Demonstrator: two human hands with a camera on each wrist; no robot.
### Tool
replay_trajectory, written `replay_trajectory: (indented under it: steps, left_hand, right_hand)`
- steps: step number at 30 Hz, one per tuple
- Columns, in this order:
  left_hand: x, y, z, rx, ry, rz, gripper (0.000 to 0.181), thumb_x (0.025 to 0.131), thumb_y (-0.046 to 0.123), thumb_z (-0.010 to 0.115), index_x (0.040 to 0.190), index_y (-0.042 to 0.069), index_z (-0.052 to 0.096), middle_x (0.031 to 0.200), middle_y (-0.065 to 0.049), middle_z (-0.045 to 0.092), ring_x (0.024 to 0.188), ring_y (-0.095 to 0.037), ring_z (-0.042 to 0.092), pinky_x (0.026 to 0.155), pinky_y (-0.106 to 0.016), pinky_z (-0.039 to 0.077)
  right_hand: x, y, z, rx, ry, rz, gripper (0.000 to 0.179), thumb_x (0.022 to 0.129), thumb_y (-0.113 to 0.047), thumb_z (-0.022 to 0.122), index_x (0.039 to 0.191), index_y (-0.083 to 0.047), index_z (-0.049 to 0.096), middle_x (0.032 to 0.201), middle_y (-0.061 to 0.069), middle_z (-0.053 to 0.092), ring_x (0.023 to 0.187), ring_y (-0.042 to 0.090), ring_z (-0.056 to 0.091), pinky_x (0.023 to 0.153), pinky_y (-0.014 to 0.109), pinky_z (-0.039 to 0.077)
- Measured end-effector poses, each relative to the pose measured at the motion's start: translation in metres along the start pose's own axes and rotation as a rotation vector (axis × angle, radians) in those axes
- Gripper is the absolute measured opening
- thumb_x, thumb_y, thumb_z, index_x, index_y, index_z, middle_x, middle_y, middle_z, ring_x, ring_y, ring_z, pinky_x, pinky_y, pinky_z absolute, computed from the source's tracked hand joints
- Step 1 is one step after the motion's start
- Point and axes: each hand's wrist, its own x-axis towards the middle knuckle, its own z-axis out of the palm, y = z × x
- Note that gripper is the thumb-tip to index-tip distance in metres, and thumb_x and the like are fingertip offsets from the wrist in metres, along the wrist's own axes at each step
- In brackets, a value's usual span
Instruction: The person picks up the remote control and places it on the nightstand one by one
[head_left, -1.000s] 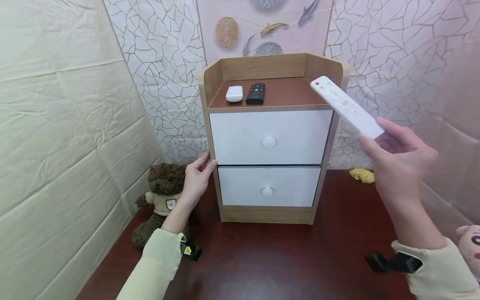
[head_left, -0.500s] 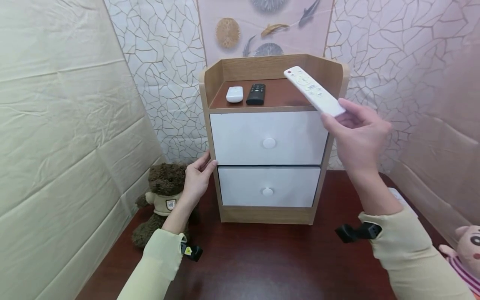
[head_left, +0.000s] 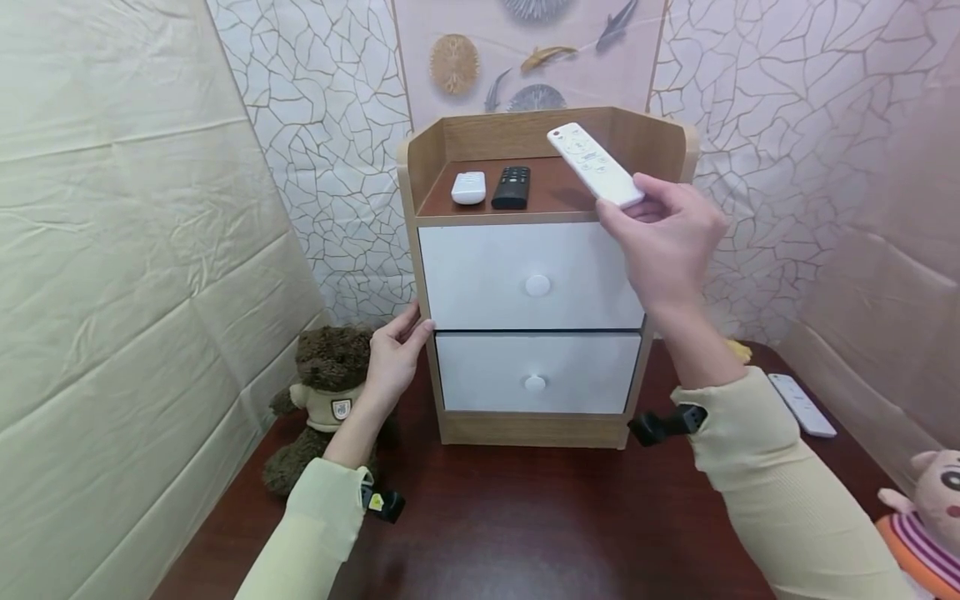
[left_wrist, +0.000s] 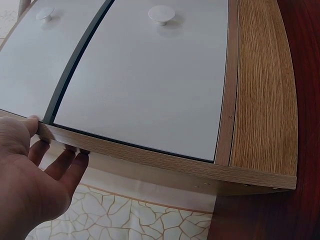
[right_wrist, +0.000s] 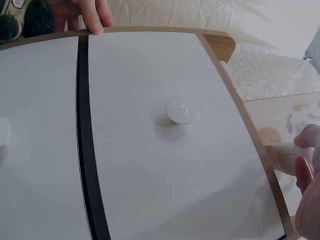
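Observation:
In the head view my right hand (head_left: pixel 669 237) pinches the lower end of a white remote control (head_left: pixel 591 160) between thumb and fingers. The remote tilts up and left over the right part of the top shelf (head_left: pixel 551 179) of a wooden cabinet (head_left: pixel 532 430) with two white drawers. On that shelf a short white remote (head_left: pixel 468 188) lies beside a black remote (head_left: pixel 512 188). My left hand (head_left: pixel 393 357) grips the cabinet's left side edge, thumb at the front and fingers round the side, as the left wrist view shows. Both drawers are closed.
A brown teddy bear (head_left: pixel 330 358) sits left of the cabinet, partly behind my left forearm. Another white remote (head_left: pixel 802 406) lies on the dark red table (head_left: pixel 525 517) at the right. A pink plush toy (head_left: pixel 933 492) is at the right edge, and something yellow (head_left: pixel 739 350) shows behind my right arm.
My right hand has moved left and slightly up with the white remote, from right of the cabinet to over its shelf. My left hand has stayed on the cabinet's side.

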Motion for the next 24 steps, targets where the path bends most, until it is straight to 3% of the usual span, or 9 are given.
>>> replay_trajectory:
  steps: [10,16,21,24]
  left_hand:
    - [-0.002,-0.001,-0.001,0.029,0.000,-0.004,0.057,0.106,0.022,0.063,0.156,0.005,0.042,0.157,-0.011,0.044,0.143,-0.022,0.044,0.112,-0.030,0.044]
    - [-0.003,0.000,0.000,0.031,0.009,0.010,0.056,0.105,0.020,0.063,0.155,0.003,0.043,0.156,-0.013,0.044,0.142,-0.024,0.045,0.112,-0.031,0.045]
    - [-0.001,0.000,0.000,0.024,0.017,0.032,0.056,0.105,0.017,0.064,0.154,0.001,0.044,0.155,-0.016,0.045,0.142,-0.027,0.045,0.112,-0.033,0.045]
    - [-0.001,0.000,0.000,0.024,0.017,0.031,0.055,0.105,0.018,0.064,0.154,0.001,0.044,0.156,-0.015,0.045,0.142,-0.026,0.045,0.112,-0.033,0.044]
  right_hand:
    - [0.000,-0.005,0.019,-0.194,-0.122,-0.044,0.037,0.090,-0.019,0.078,0.121,0.001,0.075,0.106,0.015,0.069,0.089,0.017,0.065,0.067,0.011,0.049]
    - [0.008,-0.014,0.026,-0.338,-0.159,-0.053,0.037,0.091,-0.023,0.074,0.120,0.001,0.076,0.108,0.015,0.073,0.100,0.023,0.063,0.073,0.025,0.046]
    - [0.012,-0.019,0.033,-0.321,-0.187,-0.055,0.037,0.090,-0.020,0.075,0.118,0.004,0.076,0.108,0.017,0.074,0.107,0.028,0.060,0.091,0.037,0.043]
    - [0.012,-0.019,0.037,-0.317,-0.200,-0.028,0.038,0.090,-0.020,0.075,0.119,0.005,0.075,0.110,0.017,0.073,0.110,0.027,0.058,0.095,0.037,0.044]
